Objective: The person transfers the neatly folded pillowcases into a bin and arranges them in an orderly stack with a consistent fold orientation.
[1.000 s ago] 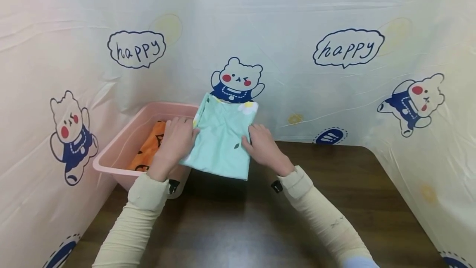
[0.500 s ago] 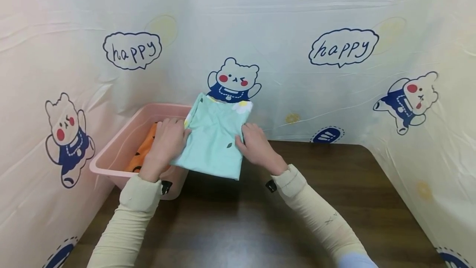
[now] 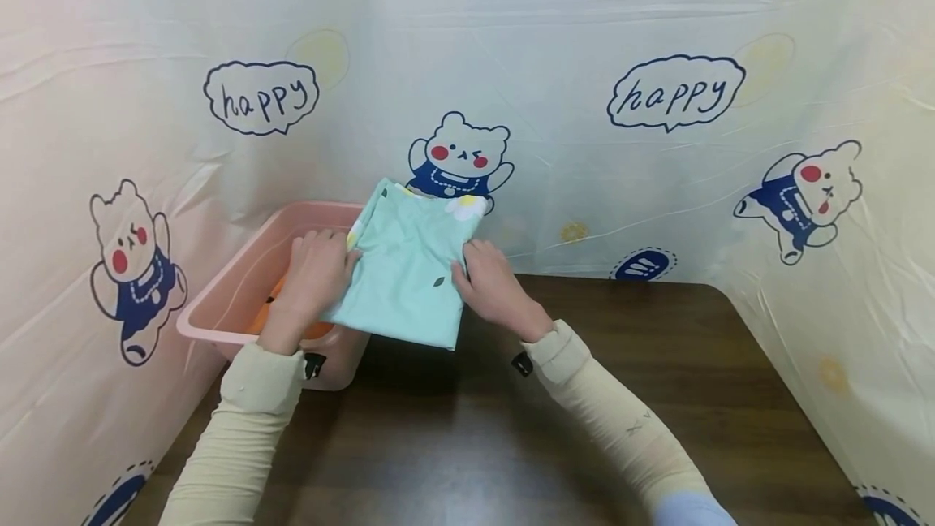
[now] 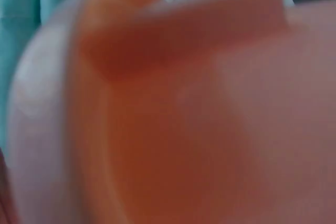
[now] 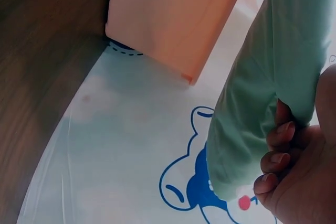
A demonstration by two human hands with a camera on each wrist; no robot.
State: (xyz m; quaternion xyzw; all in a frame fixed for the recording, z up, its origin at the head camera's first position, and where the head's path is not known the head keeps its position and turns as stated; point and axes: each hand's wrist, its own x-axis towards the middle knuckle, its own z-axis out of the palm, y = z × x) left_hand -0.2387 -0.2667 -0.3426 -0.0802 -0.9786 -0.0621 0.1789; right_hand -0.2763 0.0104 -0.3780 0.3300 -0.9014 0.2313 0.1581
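Observation:
A folded mint-green cloth (image 3: 402,266) with white flowers and small dark leaves is held up between both hands in the head view, tilted, its left part overlapping the pink bin. My left hand (image 3: 314,270) grips its left edge, over the bin's opening. On the opposite edge my right hand (image 3: 493,282) pinches the cloth, thumb on the near face. The right wrist view shows the curled fingers (image 5: 275,163) under the green folds (image 5: 257,114). Below the left hand, orange fabric with black marks (image 3: 263,316) lies in the pink bin (image 3: 219,299), partly hidden by that hand and wrist.
The bin stands at the left end of a dark wooden table (image 3: 584,412). Behind and on both sides hangs a pale curtain (image 3: 548,39) printed with bears and "happy" bubbles. The left wrist view is mostly filled by the blurred pink bin (image 4: 273,103).
Both hands have carried the green cloth a little to the left, further over the pink bin. More of the orange fabric is now covered. Both grips stay the same.

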